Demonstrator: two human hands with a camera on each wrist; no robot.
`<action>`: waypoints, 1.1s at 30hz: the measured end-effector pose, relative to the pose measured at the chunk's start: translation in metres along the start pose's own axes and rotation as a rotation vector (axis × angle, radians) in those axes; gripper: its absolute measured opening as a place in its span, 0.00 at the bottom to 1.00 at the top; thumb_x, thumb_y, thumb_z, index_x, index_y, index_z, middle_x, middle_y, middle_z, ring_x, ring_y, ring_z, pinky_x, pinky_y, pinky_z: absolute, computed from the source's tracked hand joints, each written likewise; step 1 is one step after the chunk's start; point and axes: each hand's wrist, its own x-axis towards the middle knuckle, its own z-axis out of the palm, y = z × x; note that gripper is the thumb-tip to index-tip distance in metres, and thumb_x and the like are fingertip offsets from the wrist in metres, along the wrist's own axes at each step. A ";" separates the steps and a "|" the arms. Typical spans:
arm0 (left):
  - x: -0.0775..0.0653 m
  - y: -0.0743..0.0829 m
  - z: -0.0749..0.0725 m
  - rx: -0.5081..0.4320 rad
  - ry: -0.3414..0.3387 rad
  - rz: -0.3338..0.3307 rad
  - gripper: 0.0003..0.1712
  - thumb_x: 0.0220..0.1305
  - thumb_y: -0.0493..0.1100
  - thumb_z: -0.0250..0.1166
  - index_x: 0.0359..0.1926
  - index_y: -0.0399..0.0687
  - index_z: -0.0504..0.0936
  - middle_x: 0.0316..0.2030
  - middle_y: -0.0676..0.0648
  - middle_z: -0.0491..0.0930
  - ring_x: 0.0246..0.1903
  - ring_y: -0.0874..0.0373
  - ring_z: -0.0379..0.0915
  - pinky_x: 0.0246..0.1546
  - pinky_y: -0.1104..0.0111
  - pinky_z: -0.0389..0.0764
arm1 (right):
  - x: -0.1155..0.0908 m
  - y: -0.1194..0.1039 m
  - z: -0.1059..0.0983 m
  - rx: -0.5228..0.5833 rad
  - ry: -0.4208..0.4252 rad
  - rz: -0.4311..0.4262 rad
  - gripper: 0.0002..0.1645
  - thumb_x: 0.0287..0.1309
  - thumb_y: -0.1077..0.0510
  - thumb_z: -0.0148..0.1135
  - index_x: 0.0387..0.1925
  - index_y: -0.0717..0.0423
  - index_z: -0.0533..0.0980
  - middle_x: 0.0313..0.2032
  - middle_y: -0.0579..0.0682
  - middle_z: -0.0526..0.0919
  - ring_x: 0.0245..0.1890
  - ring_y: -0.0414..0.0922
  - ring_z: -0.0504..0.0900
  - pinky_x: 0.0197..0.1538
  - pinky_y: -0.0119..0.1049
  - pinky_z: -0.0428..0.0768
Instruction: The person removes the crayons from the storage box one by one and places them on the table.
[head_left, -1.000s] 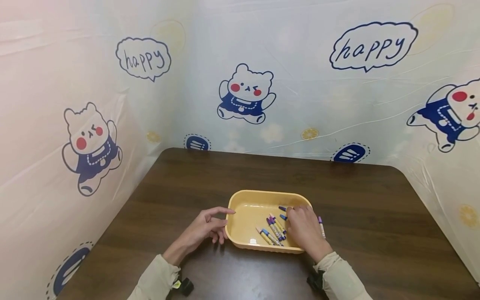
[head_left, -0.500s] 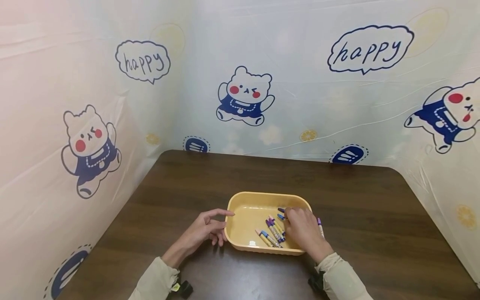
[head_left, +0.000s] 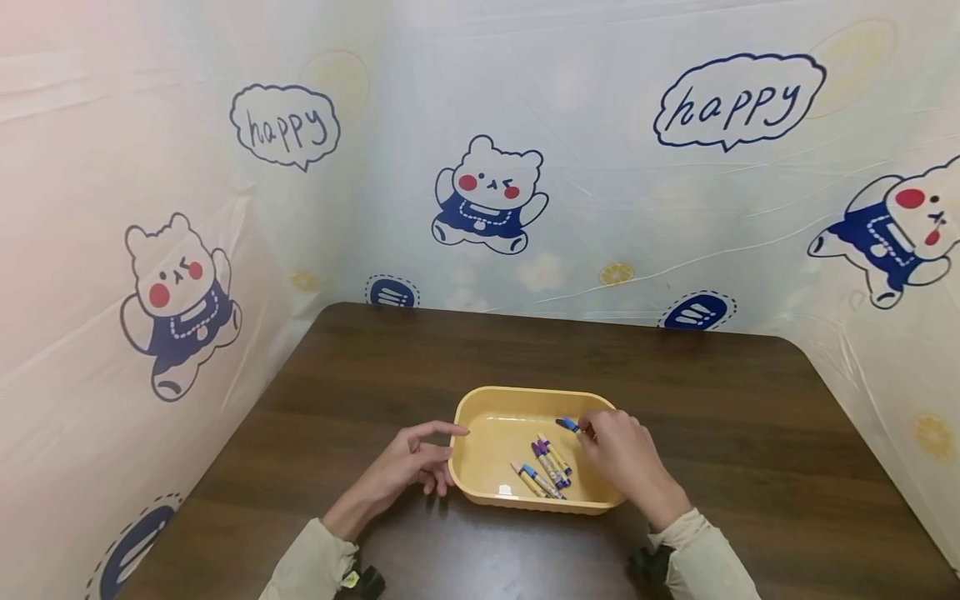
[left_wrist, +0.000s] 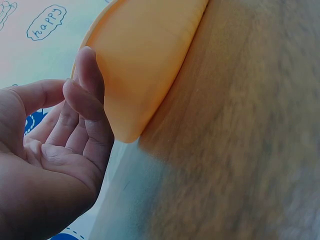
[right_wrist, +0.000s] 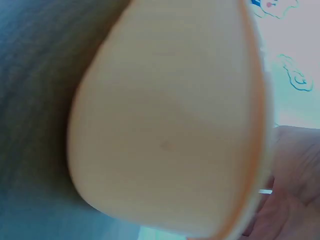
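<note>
A yellow plastic tray [head_left: 480, 408] stands on the table. Inside it lie several crayons [head_left: 553, 462] with paper wraps, in purple, pink, blue and peach. My left hand [head_left: 408, 467] grips the tray's left end, its index finger over the rim and the thumb outside. In the left wrist view the left hand [left_wrist: 70, 135] stands beside the tray's wall [left_wrist: 145, 65]. Over the right end, my right hand [head_left: 626, 454] pinches blue and dark-tipped crayons [head_left: 567, 424]. The right wrist view is mostly filled by the tray's outer wall [right_wrist: 165, 125]; the right hand [right_wrist: 295, 185] is partly hidden behind it.
A dark wood-grain table [head_left: 420, 350] surrounds the tray. Behind it and at both sides hang pale sheets [head_left: 600, 208] printed with bears and "happy" bubbles. Each wrist carries a black device [head_left: 363, 583] near its sleeve.
My right hand has risen slightly and shifted right, bringing the blue and dark crayon tips together. A purple crayon jutting from behind that hand is now out of sight. The left hand stays put.
</note>
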 end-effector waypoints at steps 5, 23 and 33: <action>-0.001 -0.002 0.000 -0.008 0.003 0.008 0.23 0.73 0.37 0.57 0.66 0.36 0.71 0.25 0.40 0.84 0.21 0.54 0.80 0.19 0.71 0.75 | 0.002 0.002 -0.015 0.047 -0.002 0.018 0.03 0.56 0.62 0.71 0.34 0.57 0.84 0.26 0.46 0.82 0.23 0.40 0.74 0.27 0.37 0.75; 0.000 -0.001 -0.005 -0.026 -0.011 0.007 0.24 0.72 0.37 0.57 0.66 0.35 0.70 0.25 0.39 0.84 0.21 0.54 0.80 0.19 0.71 0.75 | -0.029 0.049 -0.054 0.422 0.043 0.221 0.09 0.60 0.64 0.68 0.40 0.65 0.82 0.32 0.55 0.85 0.28 0.45 0.85 0.25 0.33 0.83; 0.001 -0.003 -0.003 -0.026 -0.014 -0.003 0.24 0.72 0.37 0.57 0.66 0.34 0.70 0.26 0.40 0.85 0.21 0.54 0.80 0.19 0.71 0.75 | -0.046 0.077 -0.046 0.640 0.028 0.448 0.17 0.61 0.58 0.69 0.44 0.70 0.81 0.34 0.57 0.87 0.23 0.47 0.87 0.32 0.42 0.85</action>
